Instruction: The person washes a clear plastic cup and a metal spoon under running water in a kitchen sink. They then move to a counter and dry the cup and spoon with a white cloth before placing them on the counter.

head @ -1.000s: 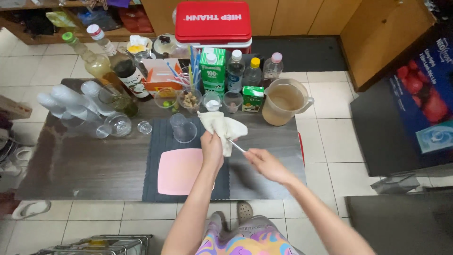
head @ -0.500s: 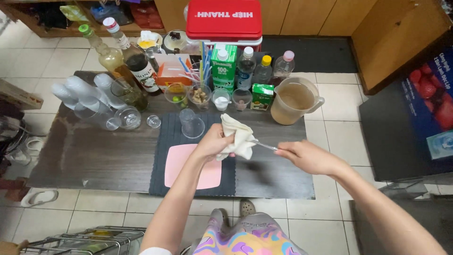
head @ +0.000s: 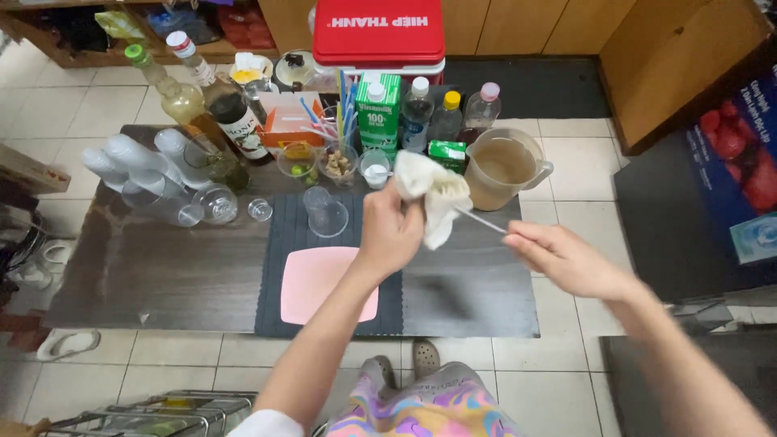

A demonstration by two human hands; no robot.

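1. White cloth (head: 433, 194) is bunched up in the left hand (head: 391, 231), which squeezes it tight above the bench (head: 146, 267).
2. The right hand (head: 566, 257) pinches one end of a thin metal stick (head: 479, 219).
3. The other end of the stick goes into the cloth, so the cloth is wrapped around that tip.
4. Both hands are up over the bench, the left one above a dark mat (head: 279, 299) and the right one near the right edge.
5. A pink board (head: 320, 283) lies flat on the mat, just under the left arm.
6. A clear cup (head: 325, 212) stands on the mat, just behind the board.
7. A big jug (head: 503, 168) with brown drink stands behind the cloth, near the back right of the bench.
8. A green carton (head: 378, 113) and some small bottles (head: 447, 113) stand in a row at the back.
9. Tall bottles (head: 210, 105) lean at the back left.
10. Clear plastic cups (head: 154, 178) lie on their sides at the left of the bench.
11. A red box (head: 379, 32) sits behind the bench.
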